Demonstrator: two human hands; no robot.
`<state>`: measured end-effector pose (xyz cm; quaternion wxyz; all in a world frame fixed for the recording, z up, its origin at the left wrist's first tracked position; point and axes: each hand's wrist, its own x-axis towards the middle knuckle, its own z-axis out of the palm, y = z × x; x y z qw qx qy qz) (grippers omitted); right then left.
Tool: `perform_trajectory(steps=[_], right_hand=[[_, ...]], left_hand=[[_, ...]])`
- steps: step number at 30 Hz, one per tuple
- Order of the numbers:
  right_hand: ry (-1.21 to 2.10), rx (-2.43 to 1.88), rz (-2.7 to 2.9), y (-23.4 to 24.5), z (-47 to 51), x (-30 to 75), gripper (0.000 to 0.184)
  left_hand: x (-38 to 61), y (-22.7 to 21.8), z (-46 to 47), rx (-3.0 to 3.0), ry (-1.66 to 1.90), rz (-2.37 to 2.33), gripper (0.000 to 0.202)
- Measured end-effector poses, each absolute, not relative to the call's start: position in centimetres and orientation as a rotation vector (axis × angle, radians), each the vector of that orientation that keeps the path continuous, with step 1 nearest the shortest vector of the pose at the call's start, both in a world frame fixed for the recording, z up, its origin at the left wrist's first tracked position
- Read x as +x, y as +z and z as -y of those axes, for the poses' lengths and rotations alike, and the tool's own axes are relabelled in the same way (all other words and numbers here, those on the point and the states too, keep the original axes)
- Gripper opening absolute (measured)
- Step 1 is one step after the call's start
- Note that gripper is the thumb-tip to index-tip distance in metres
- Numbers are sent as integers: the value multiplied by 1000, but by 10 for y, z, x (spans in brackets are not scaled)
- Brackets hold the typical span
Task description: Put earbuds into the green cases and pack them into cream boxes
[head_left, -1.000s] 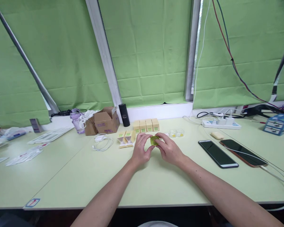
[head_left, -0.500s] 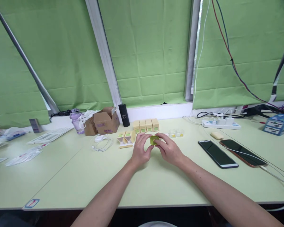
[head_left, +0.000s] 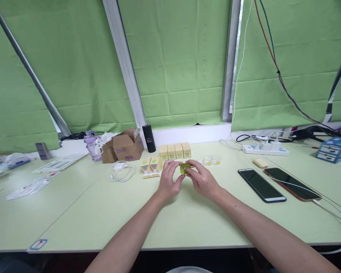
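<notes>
Both my hands meet over the middle of the pale green table [head_left: 102, 212]. Between them is a small, glossy green case [head_left: 184, 168]. My left hand [head_left: 169, 180] pinches its left side with thumb and fingers. My right hand [head_left: 202, 179] grips its right side, fingers curled over it. Just behind stands a row of several small cream boxes with green labels [head_left: 175, 151]. Opened cream boxes [head_left: 151, 167] lie to the left of my left hand.
A brown cardboard box [head_left: 126, 145], a black cylinder [head_left: 149, 138] and a white cable [head_left: 122, 171] sit at the back left. Clear small cups [head_left: 211, 159] lie behind my right hand. Two phones [head_left: 278, 184] and a power strip [head_left: 265, 148] are on the right.
The green case and both hands have barely shifted, edging slightly away from me; the grip is unchanged.
</notes>
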<state>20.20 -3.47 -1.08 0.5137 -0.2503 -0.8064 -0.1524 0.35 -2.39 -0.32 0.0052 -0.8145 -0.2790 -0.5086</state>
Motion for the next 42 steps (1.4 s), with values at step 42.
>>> perform_trajectory(steps=[42], right_hand=[[47, -624, 1810, -12, 38, 201, 30]], left_hand=[[4, -4, 19, -2503, -1721, 1087, 33]])
